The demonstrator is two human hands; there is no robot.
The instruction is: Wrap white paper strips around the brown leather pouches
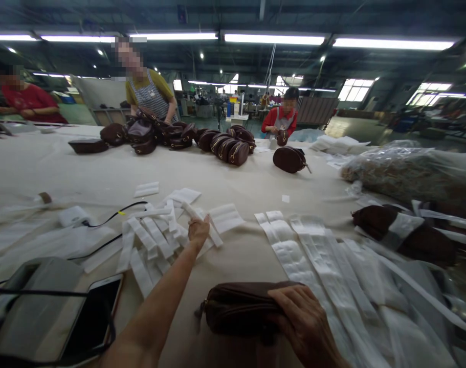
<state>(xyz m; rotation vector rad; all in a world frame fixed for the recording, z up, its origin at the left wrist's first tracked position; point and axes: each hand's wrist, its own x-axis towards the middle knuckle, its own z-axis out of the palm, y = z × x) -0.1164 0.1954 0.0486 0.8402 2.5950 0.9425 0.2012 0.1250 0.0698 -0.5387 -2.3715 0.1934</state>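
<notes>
My left hand (199,230) reaches out over a loose pile of white padding strips (152,237). Its fingers are closed on one white padding strip (216,236) at the right side of the pile. Close to me, a dark brown zippered bag (242,306) rests on the table, its zipper end with a hanging tag pointing left. My right hand (304,317) grips the bag's right end, thumb side hidden beneath. A flat white padding sheet (227,217) lies just beyond my left hand.
Longer white strips (313,245) spread at right, near wrapped brown bags (401,230) and a plastic-covered bundle (409,168). A phone (92,314) and black cable lie at left. Finished-looking brown bags (225,145) line the far side, where co-workers (150,94) stand.
</notes>
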